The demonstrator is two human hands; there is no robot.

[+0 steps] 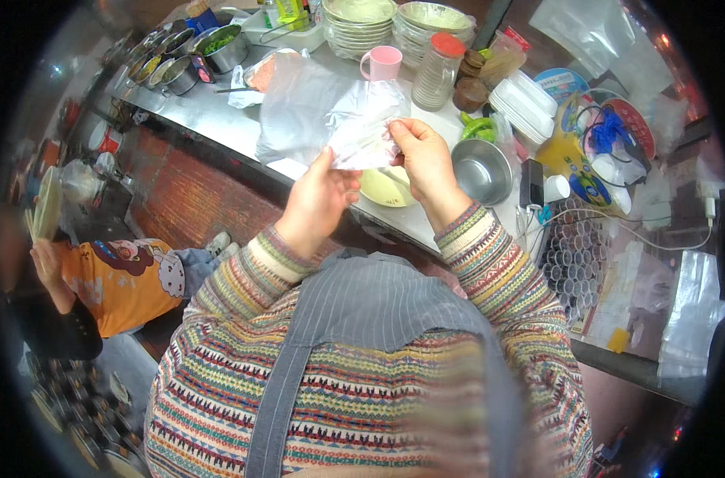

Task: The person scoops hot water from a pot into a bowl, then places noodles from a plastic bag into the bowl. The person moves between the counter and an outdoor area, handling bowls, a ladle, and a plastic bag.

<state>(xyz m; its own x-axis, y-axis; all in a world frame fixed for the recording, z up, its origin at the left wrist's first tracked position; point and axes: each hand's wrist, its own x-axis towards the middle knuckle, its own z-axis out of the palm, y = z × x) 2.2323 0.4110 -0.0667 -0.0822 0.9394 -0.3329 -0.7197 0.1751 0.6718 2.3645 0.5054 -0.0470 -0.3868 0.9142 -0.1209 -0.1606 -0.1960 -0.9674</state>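
Note:
A clear thin plastic bag (302, 113) is spread out in front of me above the steel counter. My right hand (425, 158) pinches its crumpled near right part between thumb and fingers. At the near edge, the thumb of my left hand (319, 203) presses on the film, with the fingers curled beneath. Partly hidden below the bag and my hands is a pale yellow-green dish (386, 191). A steel bowl (482, 172) stands just right of my right wrist.
Behind the bag are a pink mug (382, 63), a ribbed jar with a red lid (437, 71) and plastic-wrapped bowl stacks (360, 30). Green peppers (477, 127) and foam boxes (524, 106) lie right. Steel pots (222, 48) line the far left. Another person (123, 281) is at left, holding a plate.

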